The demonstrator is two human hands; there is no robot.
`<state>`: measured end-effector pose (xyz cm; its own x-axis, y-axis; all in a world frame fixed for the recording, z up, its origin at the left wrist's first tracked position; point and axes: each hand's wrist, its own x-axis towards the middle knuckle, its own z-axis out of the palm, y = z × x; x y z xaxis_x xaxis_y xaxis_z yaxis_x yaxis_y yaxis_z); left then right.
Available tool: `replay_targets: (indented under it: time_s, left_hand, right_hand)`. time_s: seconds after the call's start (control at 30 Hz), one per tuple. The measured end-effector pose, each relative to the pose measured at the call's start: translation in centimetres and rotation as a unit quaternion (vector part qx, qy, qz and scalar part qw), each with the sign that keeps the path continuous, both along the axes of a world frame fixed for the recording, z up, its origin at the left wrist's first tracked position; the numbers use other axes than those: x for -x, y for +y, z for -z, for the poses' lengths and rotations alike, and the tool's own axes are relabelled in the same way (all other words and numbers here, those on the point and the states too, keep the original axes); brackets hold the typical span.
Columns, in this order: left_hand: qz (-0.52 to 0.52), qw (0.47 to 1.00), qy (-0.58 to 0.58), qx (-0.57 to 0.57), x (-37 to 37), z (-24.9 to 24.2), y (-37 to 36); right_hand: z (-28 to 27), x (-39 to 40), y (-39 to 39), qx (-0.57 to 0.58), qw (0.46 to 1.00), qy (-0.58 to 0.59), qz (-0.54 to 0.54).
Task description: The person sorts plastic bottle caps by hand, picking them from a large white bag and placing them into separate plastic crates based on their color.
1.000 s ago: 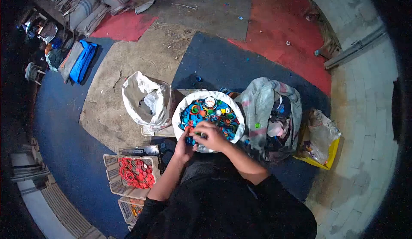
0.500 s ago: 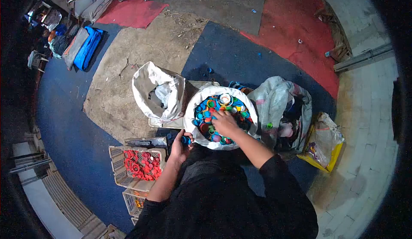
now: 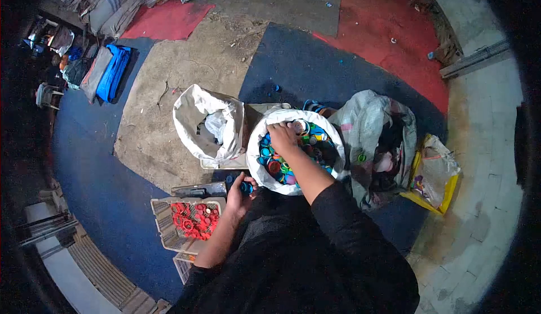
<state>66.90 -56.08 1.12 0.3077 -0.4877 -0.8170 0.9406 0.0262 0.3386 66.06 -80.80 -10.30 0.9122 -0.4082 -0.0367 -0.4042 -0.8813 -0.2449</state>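
A white sack point(image 3: 256, 170) with a rolled rim stands open in front of me, full of bottle caps point(image 3: 274, 166) in blue, green, red and other colours. My right hand point(image 3: 283, 138) is inside its mouth at the upper left, fingers bent down onto the caps; what the fingertips hold is hidden. Left of the sack, my left hand point(image 3: 241, 194) is curled around blue caps point(image 3: 246, 188). Below that hand, to the left, a beige crate point(image 3: 163, 224) holds red caps point(image 3: 194, 219).
Another open white sack point(image 3: 186, 136) with pale plastic inside stands at the left. To the right are a grey-green sack point(image 3: 360, 128) and a yellow-edged bag point(image 3: 445, 198). A dark box point(image 3: 197, 190) lies behind the crate. Folded blue material point(image 3: 114, 73) lies far left.
My right hand has moved from the middle of the caps toward the sack's upper left rim. My left hand still holds blue caps. The view has shifted slightly.
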Motion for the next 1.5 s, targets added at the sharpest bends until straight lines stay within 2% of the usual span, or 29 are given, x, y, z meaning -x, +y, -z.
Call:
replay_targets:
  time_s: [0.07,0.1,0.23,0.33,0.47,0.57,0.67,0.8,0.83,0.93,0.97,1.1,1.2,1.23,1.33,1.5]
  left_hand:
    - [0.009,1.000,-0.001,0.001,0.0,0.3,0.3]
    - [0.008,1.000,-0.002,-0.006,0.1,0.3,0.3]
    - [0.007,1.000,-0.014,0.008,0.5,0.3,0.7]
    - [0.007,1.000,0.001,0.022,0.8,0.7,0.7]
    - [0.011,1.000,-0.005,0.021,1.1,0.6,0.7]
    - [0.013,1.000,-0.005,0.010,1.1,0.1,0.3]
    - [0.024,1.000,-0.007,0.006,1.2,0.4,0.5]
    - [0.019,1.000,-0.014,-0.003,1.2,-0.4,0.5]
    - [0.016,1.000,-0.007,-0.007,1.3,-0.4,0.6]
    - [0.009,1.000,0.002,0.009,1.5,0.2,0.9]
    - [0.007,1.000,0.003,0.019,1.6,0.4,1.1]
    - [0.019,1.000,-0.008,0.015,1.9,-0.1,1.1]
    - [0.018,0.999,-0.004,0.027,1.9,0.1,1.5]
    - [0.015,1.000,0.000,0.025,2.0,0.2,1.7]
    - [0.008,1.000,0.004,0.020,1.8,-0.1,2.0]
    - [0.001,1.000,0.008,0.027,1.9,0.2,2.8]
  right_hand:
    - [0.8,0.0,0.0,0.020,0.999,0.049,0.010]
    - [0.7,0.4,0.2,0.033,0.999,0.035,0.020]
    - [0.5,1.2,-0.4,-0.025,1.000,-0.007,-0.004]
    - [-0.1,1.7,-0.1,-0.006,0.999,-0.032,-0.019]
    - [-1.4,2.0,0.3,-0.072,0.997,0.020,0.019]
    - [0.1,1.9,1.0,-0.024,0.999,0.002,0.028]
    - [1.9,1.8,0.9,0.010,0.999,-0.035,0.021]
    - [0.8,1.8,0.1,-0.022,0.997,0.050,-0.051]
    - [0.9,2.1,0.3,-0.010,0.999,-0.005,-0.052]
    - [0.2,2.3,0.6,-0.037,0.998,0.016,-0.044]
    - [-0.2,2.2,0.3,-0.117,0.992,0.038,-0.028]
    - [0.9,1.8,1.1,-0.112,0.992,0.004,0.064]
    - [2.4,1.5,1.4,-0.076,0.995,-0.003,0.058]
    - [2.1,1.6,1.2,-0.118,0.990,0.029,0.067]
    - [1.1,2.1,0.9,-0.140,0.987,0.046,0.057]
    - [-0.2,3.1,0.5,-0.200,0.978,0.035,0.047]
